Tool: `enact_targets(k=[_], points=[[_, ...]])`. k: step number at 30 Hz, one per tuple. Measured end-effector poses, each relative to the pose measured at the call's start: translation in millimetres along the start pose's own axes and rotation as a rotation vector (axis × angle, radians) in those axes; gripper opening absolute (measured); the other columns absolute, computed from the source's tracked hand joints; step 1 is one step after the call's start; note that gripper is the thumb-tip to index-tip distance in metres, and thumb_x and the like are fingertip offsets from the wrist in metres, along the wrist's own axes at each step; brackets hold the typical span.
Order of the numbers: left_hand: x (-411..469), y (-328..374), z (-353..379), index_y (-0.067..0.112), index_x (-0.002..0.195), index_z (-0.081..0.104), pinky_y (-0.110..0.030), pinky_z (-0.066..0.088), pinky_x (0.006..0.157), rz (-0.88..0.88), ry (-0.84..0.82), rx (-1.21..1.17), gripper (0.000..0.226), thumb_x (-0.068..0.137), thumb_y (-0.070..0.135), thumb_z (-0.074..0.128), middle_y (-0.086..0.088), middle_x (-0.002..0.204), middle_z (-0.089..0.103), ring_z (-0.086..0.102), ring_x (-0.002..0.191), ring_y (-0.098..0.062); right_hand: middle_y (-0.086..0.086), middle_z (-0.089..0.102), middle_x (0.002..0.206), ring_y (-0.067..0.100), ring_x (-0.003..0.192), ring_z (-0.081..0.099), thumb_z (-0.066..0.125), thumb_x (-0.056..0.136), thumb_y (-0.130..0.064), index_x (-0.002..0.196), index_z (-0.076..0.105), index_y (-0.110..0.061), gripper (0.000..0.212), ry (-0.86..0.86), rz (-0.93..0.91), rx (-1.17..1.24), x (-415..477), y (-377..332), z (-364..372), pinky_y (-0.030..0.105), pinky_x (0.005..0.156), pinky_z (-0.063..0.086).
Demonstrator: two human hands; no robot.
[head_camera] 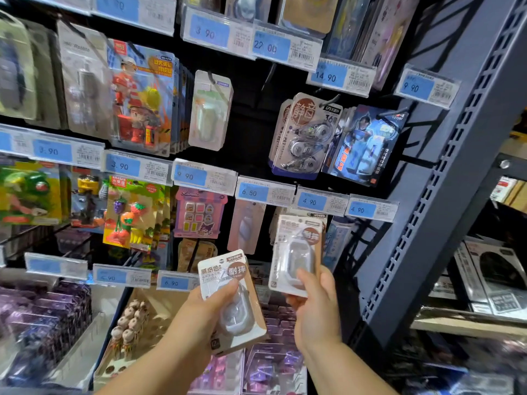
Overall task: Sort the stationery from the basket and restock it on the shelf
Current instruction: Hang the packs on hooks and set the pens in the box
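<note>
Dark shop shelving (445, 195) hung with carded goods fills the view, with blue price tags (252, 192) running along each rail; the basket is out of sight, so how much stock remains cannot be told. The left hand (199, 317) pinches a correction-tape pack (231, 303) low in front of the shelf, thumb laid across its card face and fingers behind; the right hand (316, 312) grips a second pack (296, 255) by its bottom edge, thumb on the front, raised close to the hooks under a 4.90 tag (310, 201); neither pack looks hung yet, so I judge both remain to be placed. Both cards read 耐摔, the lower one also 原纸色; tags nearby show 3.90, 9.90, 6.50, 22.00 and 14.90; a hanging three-tape pack (305, 138) says 静音, and a fruit pack (131, 212) says ERASER.
</note>
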State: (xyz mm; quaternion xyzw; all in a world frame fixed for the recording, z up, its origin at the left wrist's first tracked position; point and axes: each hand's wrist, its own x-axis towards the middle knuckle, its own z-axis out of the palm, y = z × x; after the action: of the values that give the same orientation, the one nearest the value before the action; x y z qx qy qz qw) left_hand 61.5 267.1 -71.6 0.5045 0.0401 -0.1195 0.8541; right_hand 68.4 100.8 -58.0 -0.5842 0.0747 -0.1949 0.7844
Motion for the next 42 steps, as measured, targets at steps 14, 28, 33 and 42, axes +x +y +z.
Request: enact_targets(k=[14, 28, 33, 42], points=[[1.1, 2.0, 0.1, 0.006, 0.118, 0.062, -0.042, 0.056, 0.078, 0.014, -0.036, 0.001, 0.035, 0.087, 0.020, 0.065, -0.023, 0.108, 0.070, 0.069, 0.088, -0.035, 0.001, 0.067, 0.103, 0.016, 0.089, 0.057, 0.056, 0.093, -0.019, 0.102, 0.066, -0.033, 0.019, 0.074, -0.055, -0.089, 38.4, 4.0, -18.7, 0.030, 0.070, 0.041], [7.4, 0.3, -3.2, 0.006, 0.118, 0.063, -0.037, 0.058, 0.067, 0.031, -0.024, -0.014, 0.032, 0.090, 0.019, 0.064, -0.019, 0.103, 0.072, 0.070, 0.082, -0.031, 0.007, 0.056, 0.099, 0.019, 0.076, 0.062, 0.078, 0.080, -0.037, 0.120, 0.029, -0.020, 0.065, 0.188, 0.156, -0.186, 57.8, 3.6, -21.3, 0.032, 0.070, 0.054], [9.6, -0.6, -3.7, 0.010, 0.118, 0.064, -0.038, 0.055, 0.072, 0.031, 0.001, 0.005, 0.029, 0.091, 0.020, 0.066, -0.016, 0.105, 0.073, 0.069, 0.090, -0.031, -0.001, 0.042, 0.099, 0.020, 0.088, 0.047, 0.065, 0.084, -0.052, 0.105, 0.038, -0.020, 0.048, 0.280, -0.023, -0.591, 41.1, 2.3, -18.7, 0.035, 0.073, 0.038], [10.2, -3.2, -3.9, 0.009, 0.116, 0.065, -0.059, 0.053, 0.089, 0.115, 0.006, 0.095, 0.028, 0.091, 0.021, 0.067, -0.020, 0.109, 0.071, 0.066, 0.103, -0.042, -0.004, 0.048, 0.076, 0.009, 0.069, 0.048, 0.075, 0.070, -0.052, 0.099, 0.052, -0.026, 0.045, -0.573, -0.010, -0.637, -10.0, 15.4, 7.4, 0.026, 0.067, 0.042]])
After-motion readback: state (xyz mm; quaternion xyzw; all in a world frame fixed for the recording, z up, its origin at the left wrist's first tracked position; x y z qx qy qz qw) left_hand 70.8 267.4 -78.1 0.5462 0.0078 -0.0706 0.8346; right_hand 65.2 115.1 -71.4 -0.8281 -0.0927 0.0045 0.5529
